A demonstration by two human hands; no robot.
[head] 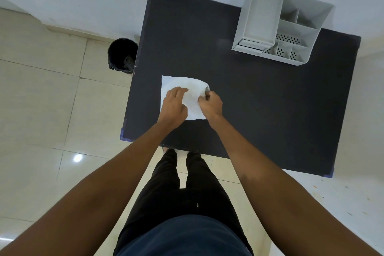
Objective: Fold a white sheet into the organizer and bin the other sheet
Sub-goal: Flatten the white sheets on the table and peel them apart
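Observation:
A white sheet (182, 84) lies on the dark table (259, 100), near its left side. My left hand (174, 106) rests flat on the sheet's left half, fingers spread and pressing down. My right hand (211, 104) pinches the sheet's right edge, which curls up off the table. A grey organizer (264, 16) with several compartments stands at the table's far right corner. On the floor just left of the table stands a black bin (122, 56) lined with a black bag. I cannot tell whether a second sheet lies under the first.
The table's far edge meets a white wall. Tiled floor lies to the left and near me. My legs stand close to the table's near edge.

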